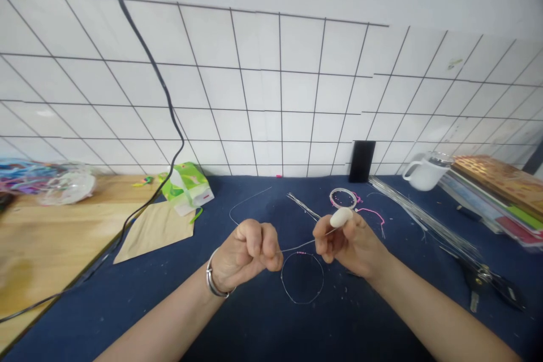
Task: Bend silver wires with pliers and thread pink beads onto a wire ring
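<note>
A thin silvery wire runs between my two hands above the dark blue cloth. My left hand, with a metal bracelet at its wrist, is closed round one part of the wire. A loose length of wire curves up behind that hand. My right hand pinches the other part; a white oval cover sits over its thumb tip. Below the hands lies a wire ring with a few small pink beads at its top.
Behind my right hand are a pale ring with pink thread and a short wire bundle. Further right lie long wires, pliers, a white mug and stacked books. A black cable hangs at left, near a green packet.
</note>
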Demonstrator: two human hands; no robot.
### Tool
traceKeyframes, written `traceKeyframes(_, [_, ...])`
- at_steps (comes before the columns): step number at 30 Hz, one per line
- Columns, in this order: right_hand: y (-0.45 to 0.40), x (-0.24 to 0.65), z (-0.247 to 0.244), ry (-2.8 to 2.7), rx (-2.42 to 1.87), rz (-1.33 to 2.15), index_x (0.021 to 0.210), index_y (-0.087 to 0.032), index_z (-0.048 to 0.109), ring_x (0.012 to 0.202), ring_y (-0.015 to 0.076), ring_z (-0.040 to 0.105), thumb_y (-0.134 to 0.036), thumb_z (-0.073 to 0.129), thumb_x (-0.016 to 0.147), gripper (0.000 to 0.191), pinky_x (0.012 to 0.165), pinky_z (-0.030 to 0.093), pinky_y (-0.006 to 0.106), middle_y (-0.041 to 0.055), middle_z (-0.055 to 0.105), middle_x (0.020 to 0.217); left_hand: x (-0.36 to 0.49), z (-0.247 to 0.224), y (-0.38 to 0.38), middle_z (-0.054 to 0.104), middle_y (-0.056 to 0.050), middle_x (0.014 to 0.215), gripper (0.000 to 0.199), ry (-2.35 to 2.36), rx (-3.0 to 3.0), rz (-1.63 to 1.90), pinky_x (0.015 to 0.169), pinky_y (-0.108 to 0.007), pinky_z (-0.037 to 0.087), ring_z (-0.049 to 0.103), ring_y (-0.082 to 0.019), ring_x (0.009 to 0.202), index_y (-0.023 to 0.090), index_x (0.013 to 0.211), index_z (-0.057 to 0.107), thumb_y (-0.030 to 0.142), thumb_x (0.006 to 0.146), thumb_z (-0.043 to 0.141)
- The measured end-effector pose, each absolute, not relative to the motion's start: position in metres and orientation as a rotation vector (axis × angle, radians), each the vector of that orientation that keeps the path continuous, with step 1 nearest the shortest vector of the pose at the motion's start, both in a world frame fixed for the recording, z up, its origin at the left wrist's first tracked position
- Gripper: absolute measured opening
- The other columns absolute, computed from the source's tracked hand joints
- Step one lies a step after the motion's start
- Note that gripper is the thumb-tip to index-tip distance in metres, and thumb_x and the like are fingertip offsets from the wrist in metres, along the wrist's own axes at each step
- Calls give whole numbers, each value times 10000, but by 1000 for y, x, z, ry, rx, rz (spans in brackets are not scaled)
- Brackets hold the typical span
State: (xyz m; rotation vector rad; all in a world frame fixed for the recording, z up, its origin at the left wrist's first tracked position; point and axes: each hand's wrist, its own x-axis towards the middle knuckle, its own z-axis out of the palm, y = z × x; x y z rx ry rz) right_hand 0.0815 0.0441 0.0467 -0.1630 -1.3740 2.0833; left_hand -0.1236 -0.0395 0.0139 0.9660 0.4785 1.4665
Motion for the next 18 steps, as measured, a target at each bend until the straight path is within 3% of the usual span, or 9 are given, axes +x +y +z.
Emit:
traceKeyframes(6, [70, 94, 55, -1858, -591, 1661, 875, -169, 657, 621, 128, 603, -286, 576, 788, 166, 565, 497, 267, 39, 641, 733, -143, 22, -27, 610, -2, 768, 85, 429, 1236, 1431, 645, -319, 507, 604, -133, 640, 220, 710, 652, 281, 680, 703])
traceKeyframes(9, [81, 96, 52, -2066, -721, 1515, 825, -169, 667, 625, 129, 604, -279, 578, 776, 149, 574, 499, 267, 34, 636, 710, -152, 24, -23, 617, -33, 843, 85, 459, 1381, 1364, 715, -338, 500, 626, -165, 729, 201, 794, 676, 221, 712, 678])
traceKeyframes(18, [85, 92, 41, -1986, -737, 1600, 786, -180, 677, 632, 139, 599, -308, 602, 749, 153, 565, 489, 278, 39, 633, 704, -149, 23, -24, 605, -45, 818, 114, 468, 1442, 1384, 662, -334, 496, 612, -160, 690, 208, 752, 677, 308, 756, 624])
